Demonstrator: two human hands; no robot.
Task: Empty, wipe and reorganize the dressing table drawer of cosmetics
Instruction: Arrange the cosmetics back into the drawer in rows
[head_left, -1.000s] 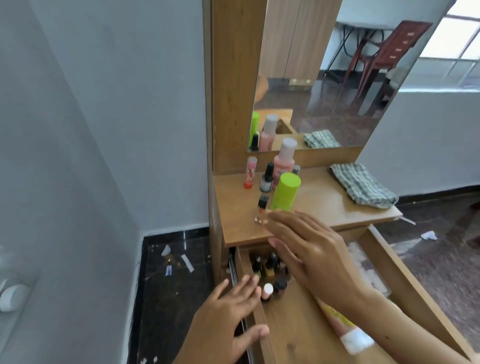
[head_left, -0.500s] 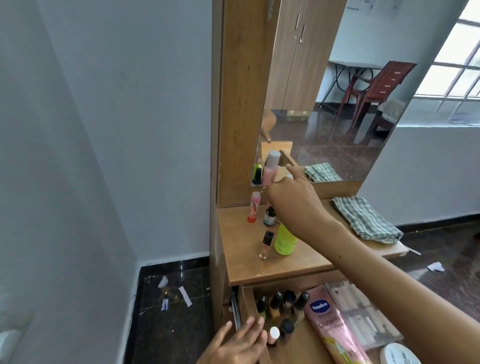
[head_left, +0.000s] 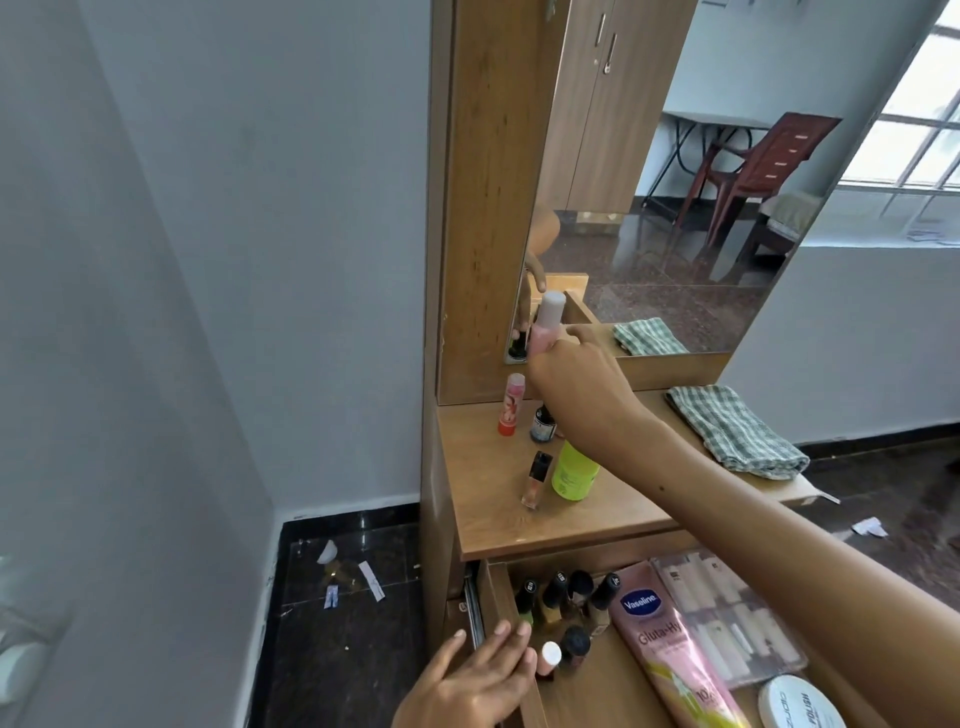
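Since the earlier frame, our right hand (head_left: 576, 384) has left the drawer front and reached to the back of the table, where it now grips the pink bottle (head_left: 546, 325) against the mirror (head_left: 675, 208); the view has tilted up with it. Nearest us, our left hand (head_left: 472, 680) rests with straight, spread fingers on the left wall of the open drawer (head_left: 498, 587), its wrist cut off by the bottom edge. Inside the drawer we see a cluster of small nail polish bottles (head_left: 566, 603), a pink Vaseline tube (head_left: 670, 644), a clear packet of pale pieces (head_left: 727, 613) partly under our forearm, and a white round tin (head_left: 800, 701) cut off at the edge. Farther on, the tabletop (head_left: 498, 519) carries a slim clear bottle with a black cap (head_left: 535, 478), a lime-green bottle (head_left: 574, 475) whose top our arm hides, a small dark bottle (head_left: 543, 423), and a pink-and-orange stick (head_left: 511, 405). At the right lies a folded checked cloth (head_left: 737, 431). Our fingers hide the lower part of the pink bottle, so we cannot tell whether it stands on the tabletop.
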